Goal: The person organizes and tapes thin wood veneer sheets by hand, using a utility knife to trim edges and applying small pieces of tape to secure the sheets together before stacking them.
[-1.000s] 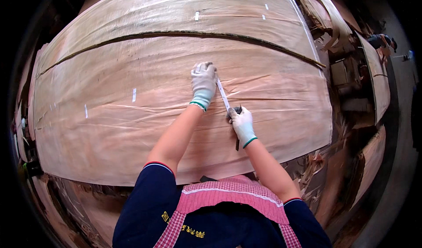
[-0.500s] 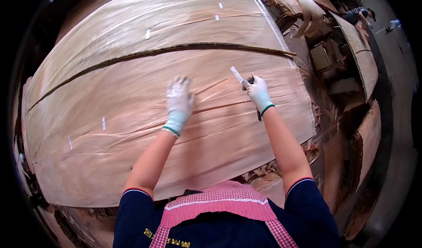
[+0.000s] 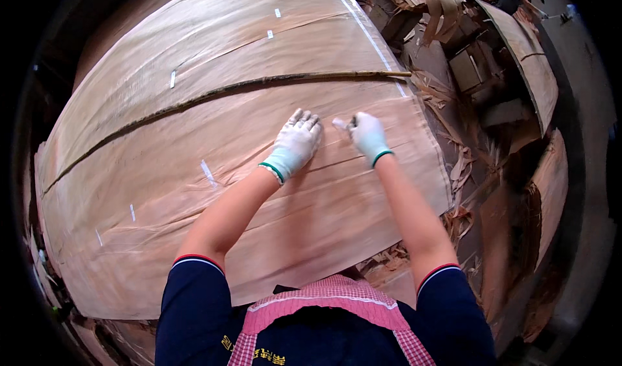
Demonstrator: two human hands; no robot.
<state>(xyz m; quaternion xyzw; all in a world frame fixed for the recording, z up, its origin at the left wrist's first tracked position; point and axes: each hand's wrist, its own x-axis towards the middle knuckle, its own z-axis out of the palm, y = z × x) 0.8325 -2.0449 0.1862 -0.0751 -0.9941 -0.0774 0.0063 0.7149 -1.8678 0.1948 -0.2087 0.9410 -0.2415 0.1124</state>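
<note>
Right hand (image 3: 368, 134) is pinched on blurry white tape (image 3: 340, 125), upper middle of frame; left hand (image 3: 298, 140) lies open over the veneer sheet (image 3: 343, 236); another strip (image 3: 208, 173) now shows centre-left, so one more's apparently down.

The left hand (image 3: 297, 143) and right hand (image 3: 368, 137) wear thin, pale gloves (image 3: 285, 158), whitish over the fingers and minty toward the wrist, each finished with a green cuff edge (image 3: 271, 171); the left fingertips (image 3: 298, 114) look grey and smudged. The forearms (image 3: 227, 220) are bare. The shirt (image 3: 447, 327) is navy with short sleeves (image 3: 194, 295), whose hems (image 3: 198, 258) carry a red edge and a thin white line. Over it sits an apron (image 3: 324, 299) in pink-and-white check, with a plainer pink panel, white trim and checked straps (image 3: 413, 348). Yellow printed characters (image 3: 269, 355) mark the chest around the left strap.
</note>
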